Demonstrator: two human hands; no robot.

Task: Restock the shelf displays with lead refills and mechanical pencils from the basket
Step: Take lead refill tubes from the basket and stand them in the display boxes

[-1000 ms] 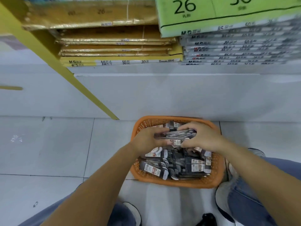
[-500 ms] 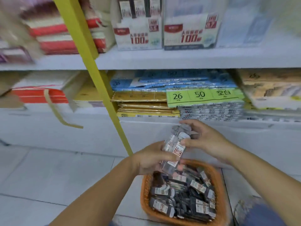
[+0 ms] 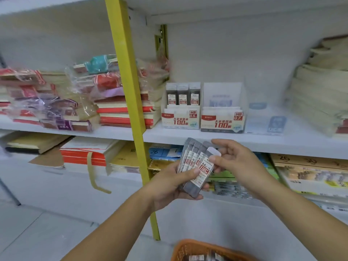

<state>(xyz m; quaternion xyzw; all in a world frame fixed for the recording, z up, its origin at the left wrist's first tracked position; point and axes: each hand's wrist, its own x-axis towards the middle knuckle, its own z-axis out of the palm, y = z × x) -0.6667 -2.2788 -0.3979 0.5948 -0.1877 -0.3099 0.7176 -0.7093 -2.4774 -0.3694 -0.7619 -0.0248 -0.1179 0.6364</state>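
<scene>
My left hand (image 3: 170, 186) grips a fanned bunch of grey lead refill packs (image 3: 195, 162) with red and white labels, held up in front of the shelf edge. My right hand (image 3: 238, 162) pinches the top end of the front pack. On the shelf above stand two display boxes: the HB 0.5 box (image 3: 179, 117) with three packs upright in it, and the HB 0.7 box (image 3: 223, 119) with no packs showing. The orange basket (image 3: 190, 248) with more packs sits on the floor at the bottom edge.
A yellow shelf upright (image 3: 130, 91) runs down the middle, just left of my hands. Wrapped notebooks (image 3: 79, 95) are piled on the left of the shelf and paper stacks (image 3: 318, 95) on the right. A clear display stand (image 3: 265, 117) sits beside the 0.7 box. Notebook packs fill the lower shelf.
Both hands have lifted the bunch of refill packs out of the basket up to shelf height. The view has risen from the floor to the display boxes.
</scene>
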